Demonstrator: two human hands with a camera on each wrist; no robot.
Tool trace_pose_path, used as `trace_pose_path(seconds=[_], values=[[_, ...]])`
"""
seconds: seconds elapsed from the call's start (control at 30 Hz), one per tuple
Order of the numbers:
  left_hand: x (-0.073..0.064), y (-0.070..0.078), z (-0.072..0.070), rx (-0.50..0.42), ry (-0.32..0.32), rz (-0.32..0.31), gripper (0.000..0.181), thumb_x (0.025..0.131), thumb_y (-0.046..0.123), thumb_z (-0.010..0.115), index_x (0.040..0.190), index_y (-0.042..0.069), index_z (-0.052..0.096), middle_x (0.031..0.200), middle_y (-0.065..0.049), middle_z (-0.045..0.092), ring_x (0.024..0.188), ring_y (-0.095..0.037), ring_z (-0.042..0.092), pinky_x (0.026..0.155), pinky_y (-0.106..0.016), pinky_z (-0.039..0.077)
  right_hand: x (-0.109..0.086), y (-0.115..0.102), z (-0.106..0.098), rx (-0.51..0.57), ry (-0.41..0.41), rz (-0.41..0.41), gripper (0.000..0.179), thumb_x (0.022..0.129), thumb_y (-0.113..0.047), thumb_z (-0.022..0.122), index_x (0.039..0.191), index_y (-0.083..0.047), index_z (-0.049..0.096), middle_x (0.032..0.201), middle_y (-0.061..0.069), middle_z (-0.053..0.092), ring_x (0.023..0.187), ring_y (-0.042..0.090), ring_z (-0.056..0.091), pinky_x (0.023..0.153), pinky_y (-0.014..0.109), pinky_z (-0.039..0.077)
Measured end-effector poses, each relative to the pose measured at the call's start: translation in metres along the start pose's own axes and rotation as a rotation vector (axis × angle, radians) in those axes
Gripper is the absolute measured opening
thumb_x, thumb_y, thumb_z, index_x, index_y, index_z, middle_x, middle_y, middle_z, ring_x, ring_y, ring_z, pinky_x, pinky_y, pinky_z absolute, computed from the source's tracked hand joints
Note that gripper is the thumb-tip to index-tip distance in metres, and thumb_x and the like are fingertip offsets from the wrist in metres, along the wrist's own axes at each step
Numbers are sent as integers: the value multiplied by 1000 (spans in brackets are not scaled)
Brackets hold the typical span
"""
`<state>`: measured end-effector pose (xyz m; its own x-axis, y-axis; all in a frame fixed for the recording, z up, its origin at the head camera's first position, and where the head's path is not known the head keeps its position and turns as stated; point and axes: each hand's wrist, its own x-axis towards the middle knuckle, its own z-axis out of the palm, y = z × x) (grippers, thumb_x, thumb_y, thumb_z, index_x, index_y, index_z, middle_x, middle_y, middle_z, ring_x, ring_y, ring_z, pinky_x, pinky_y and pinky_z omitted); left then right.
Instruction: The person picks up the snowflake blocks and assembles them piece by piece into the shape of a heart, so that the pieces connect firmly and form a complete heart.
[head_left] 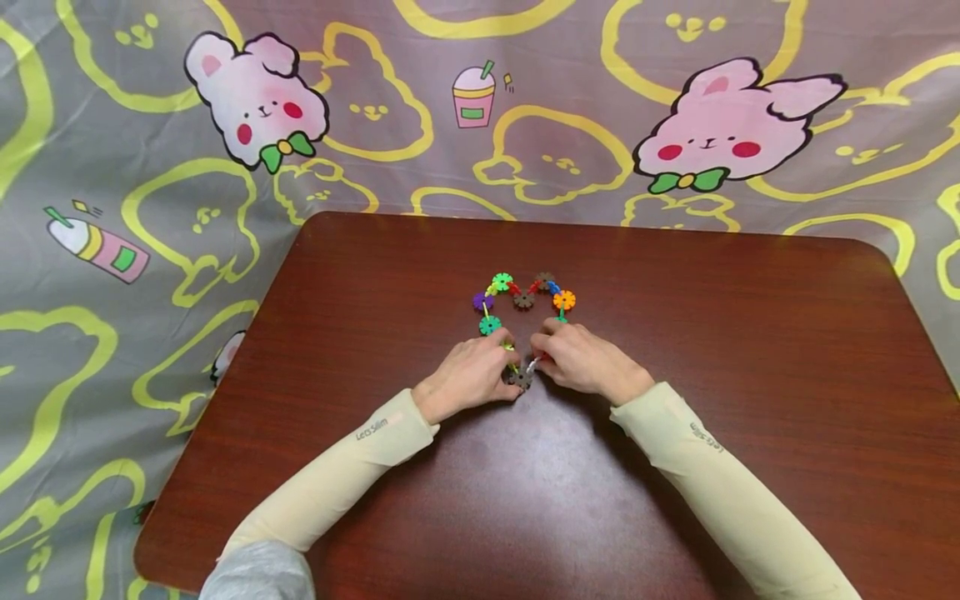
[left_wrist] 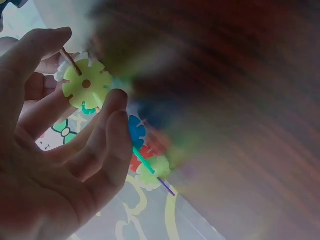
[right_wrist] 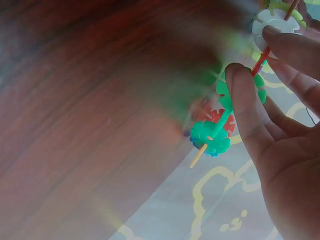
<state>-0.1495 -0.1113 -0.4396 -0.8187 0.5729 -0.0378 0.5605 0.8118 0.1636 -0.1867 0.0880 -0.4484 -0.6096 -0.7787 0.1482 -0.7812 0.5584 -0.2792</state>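
Notched plastic interlocking discs are joined into a heart-shaped chain on the table. Its far side shows a light green disc (head_left: 502,282), a purple disc (head_left: 482,301) and an orange disc (head_left: 565,300). At the near point sits a brown disc (head_left: 521,380). My left hand (head_left: 468,371) holds the lower left side, its thumb at the brown disc and its fingers about a yellow disc (left_wrist: 86,84). On the lower right side, my right hand (head_left: 592,360) pinches the chain, thumb on a white disc (right_wrist: 272,27), fingers by a green disc (right_wrist: 222,92). Fingers hide several discs.
The chain lies near the middle of a dark red-brown table (head_left: 360,275) with rounded corners. A grey curtain (head_left: 442,150) with cartoon rabbits and yellow outlines hangs behind the table and along its left side.
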Motion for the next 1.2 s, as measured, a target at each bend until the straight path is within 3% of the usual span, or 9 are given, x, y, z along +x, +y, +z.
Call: trace_pose_path(seconds=[0.33, 0.7, 1.2], values=[[2, 2, -6, -8, -22, -36, 27, 75, 40, 77, 91, 19, 75, 116, -6, 60, 75, -24, 66, 61, -37, 55, 2, -1, -1, -18, 1, 7, 15, 81, -9, 72, 78, -11, 58, 78, 5, 52, 61, 21, 53, 58, 33, 47], [5, 2, -4, -11, -5, -16, 25, 75, 38, 79, 86, 16, 75, 116, -8, 61, 77, -27, 67, 60, -38, 55, 0, -3, 0, -19, 28, -14, 10, 83, -7, 70, 79, -9, 61, 79, 6, 54, 62, 22, 55, 58, 33, 48], [7, 2, 3, -79, -6, 6, 37, 78, 42, 78, 105, 17, 72, 123, -5, 58, 93, -18, 65, 72, -35, 56, -6, 3, -3, 4, -2, 38, 14, 81, -9, 73, 79, -11, 60, 79, 3, 51, 60, 16, 52, 59, 29, 46]])
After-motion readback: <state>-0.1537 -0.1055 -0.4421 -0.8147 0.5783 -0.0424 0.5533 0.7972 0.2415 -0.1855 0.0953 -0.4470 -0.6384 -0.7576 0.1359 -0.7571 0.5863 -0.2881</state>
